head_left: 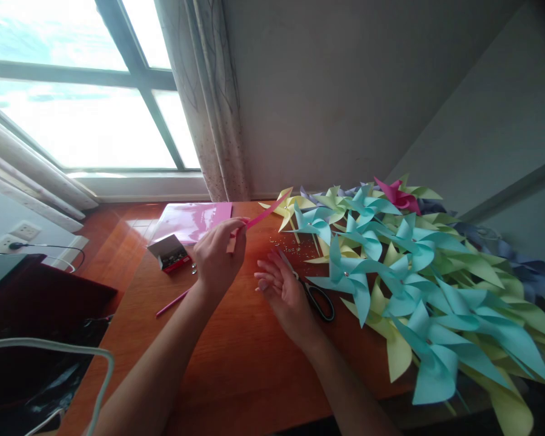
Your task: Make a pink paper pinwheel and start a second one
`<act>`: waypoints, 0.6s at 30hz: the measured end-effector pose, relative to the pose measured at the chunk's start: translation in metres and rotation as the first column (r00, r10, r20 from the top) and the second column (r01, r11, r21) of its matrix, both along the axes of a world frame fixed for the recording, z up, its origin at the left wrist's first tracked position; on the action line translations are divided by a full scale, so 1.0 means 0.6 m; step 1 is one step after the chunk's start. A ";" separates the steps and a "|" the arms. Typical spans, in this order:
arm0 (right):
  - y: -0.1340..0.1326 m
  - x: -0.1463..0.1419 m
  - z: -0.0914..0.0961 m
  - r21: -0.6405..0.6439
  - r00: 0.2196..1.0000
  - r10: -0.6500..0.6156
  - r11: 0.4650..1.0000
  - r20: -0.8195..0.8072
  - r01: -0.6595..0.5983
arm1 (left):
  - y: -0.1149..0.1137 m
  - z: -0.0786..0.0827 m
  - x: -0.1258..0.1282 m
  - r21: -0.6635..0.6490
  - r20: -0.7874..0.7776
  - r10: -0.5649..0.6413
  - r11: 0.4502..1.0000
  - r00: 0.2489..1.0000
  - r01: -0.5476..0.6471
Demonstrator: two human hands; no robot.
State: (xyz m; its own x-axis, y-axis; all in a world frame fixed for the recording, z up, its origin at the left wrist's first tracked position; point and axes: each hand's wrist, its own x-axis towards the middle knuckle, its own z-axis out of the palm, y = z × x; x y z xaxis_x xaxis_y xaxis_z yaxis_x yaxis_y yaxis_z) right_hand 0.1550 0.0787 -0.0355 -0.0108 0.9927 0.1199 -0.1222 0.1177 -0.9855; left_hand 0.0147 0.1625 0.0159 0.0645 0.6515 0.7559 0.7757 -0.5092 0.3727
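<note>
My left hand [220, 251] is raised over the table, its thumb and fingers pinched on a pink piece of paper [267, 212] seen nearly edge-on. Lower and to the right, my right hand [284, 290] is open, fingers spread and palm turned inward, with nothing in it. Black-handled scissors [320, 300] lie just beside and partly behind that hand. A thin pink stick [172, 303] rests on the table, one end hidden behind my left wrist.
Many paper pinwheels [413, 284], mostly turquoise and yellow, cover the right side of the wooden table [236, 369]. Pink sheets [193, 221] lie at the back left, near a small open box [169, 254]. Tiny bits [295, 245] are scattered behind my right hand. A white cable [109, 369] hangs at lower left.
</note>
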 end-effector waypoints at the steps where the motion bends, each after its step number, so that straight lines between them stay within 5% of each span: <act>1: 0.003 0.001 0.000 -0.012 0.994 0.013 1.000 -0.112 -0.014 | -0.016 0.006 0.003 0.063 -0.018 -0.077 0.995 0.997 0.078; 3: 0.007 0.002 0.000 -0.010 0.971 0.020 1.000 -0.237 -0.023 | -0.054 0.014 0.005 0.150 -0.126 -0.224 0.959 0.966 0.242; 6: 0.009 0.010 0.000 -0.040 0.972 -0.098 0.995 -0.213 0.091 | -0.114 0.009 -0.005 0.168 -0.283 -0.340 0.903 0.897 0.396; 9: 0.002 0.026 -0.002 -0.090 0.962 -0.233 0.971 -0.146 0.222 | -0.174 -0.010 -0.035 0.114 -0.306 -0.370 0.901 0.877 0.419; 18: -0.078 0.090 0.005 0.007 0.957 -0.276 0.961 0.092 0.276 | -0.304 -0.071 -0.131 -0.114 -0.332 -0.454 0.889 0.827 0.443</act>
State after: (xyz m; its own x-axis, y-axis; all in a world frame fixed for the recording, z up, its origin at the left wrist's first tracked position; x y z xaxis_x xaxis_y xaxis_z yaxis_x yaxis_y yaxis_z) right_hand 0.2089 0.0322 -0.0328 0.2532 0.9592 0.1258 0.0051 0.1287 -0.9917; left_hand -0.0640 -0.0198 -0.0269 0.6042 0.5098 0.6124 0.5450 -0.8251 0.1491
